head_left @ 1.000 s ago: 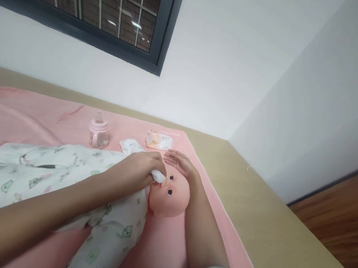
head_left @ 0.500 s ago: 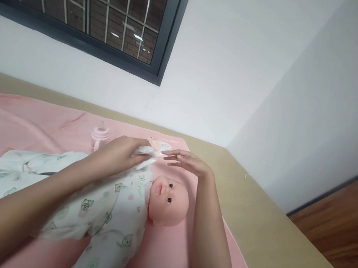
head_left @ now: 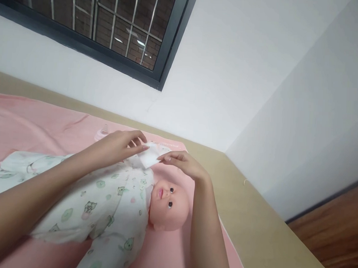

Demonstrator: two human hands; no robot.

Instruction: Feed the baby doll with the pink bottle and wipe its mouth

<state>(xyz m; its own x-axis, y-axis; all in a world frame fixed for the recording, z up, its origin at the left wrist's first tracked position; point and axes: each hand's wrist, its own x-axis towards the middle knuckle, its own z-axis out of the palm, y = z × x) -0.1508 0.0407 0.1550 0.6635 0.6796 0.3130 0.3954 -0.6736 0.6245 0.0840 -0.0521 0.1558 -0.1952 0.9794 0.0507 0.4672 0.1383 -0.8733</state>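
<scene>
A baby doll (head_left: 171, 208) lies on its back, head to the right, dressed in a white suit (head_left: 105, 202) with green animal prints. Above its shoulder, both hands are on a white tissue (head_left: 150, 155). My left hand (head_left: 126, 142) has it between thumb and fingers at its left edge. At the right corner, my right hand (head_left: 182, 162) pinches it between thumb and forefinger. Behind the tissue, a small pale printed item (head_left: 165, 147) is mostly hidden, and I cannot make out its kind.
A pink baby bottle (head_left: 102, 134) stands behind my left forearm, mostly hidden by it. The doll rests on a pink sheet (head_left: 49, 116) over a wooden surface (head_left: 238, 200). White walls (head_left: 222, 92) and a barred, dark-framed window (head_left: 161, 70) rise behind.
The tissue, bunched in my left hand before, is now spread between both hands. My right hand has gone from open fingers to a pinch on its corner. The view has shifted slightly.
</scene>
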